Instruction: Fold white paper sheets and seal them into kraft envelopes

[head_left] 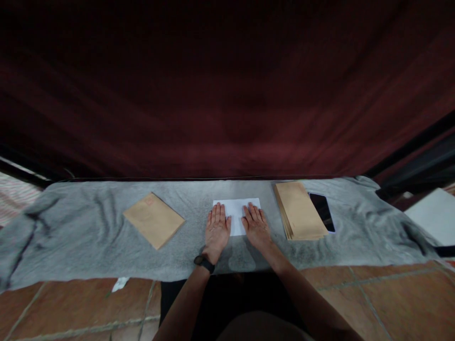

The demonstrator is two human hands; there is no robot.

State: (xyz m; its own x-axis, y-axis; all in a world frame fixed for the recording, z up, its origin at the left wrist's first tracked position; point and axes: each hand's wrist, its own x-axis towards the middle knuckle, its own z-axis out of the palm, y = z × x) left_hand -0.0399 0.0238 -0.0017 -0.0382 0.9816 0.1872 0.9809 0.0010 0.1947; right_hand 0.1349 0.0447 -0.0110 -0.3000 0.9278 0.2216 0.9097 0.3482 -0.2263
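Observation:
A white sheet of paper [236, 215] lies on the grey cloth in front of me. My left hand [216, 229] rests flat on its left side, fingers stretched forward and the thumb pointing inward. On the right side of the paper, my right hand [256, 227] lies flat too, its fingers slightly spread. Both palms cover parts of the sheet, so its lower corners are hidden. Nothing is gripped in either hand. A dark watch [204, 263] is on my left wrist.
Brown envelopes in a stack [300, 210] lie to the right, beside a dark-screened phone [323, 211]. A brown envelope [154, 220] sits at an angle on the left. Grey cloth [99, 237] covers the long surface, and a dark red curtain [227, 118] hangs behind it.

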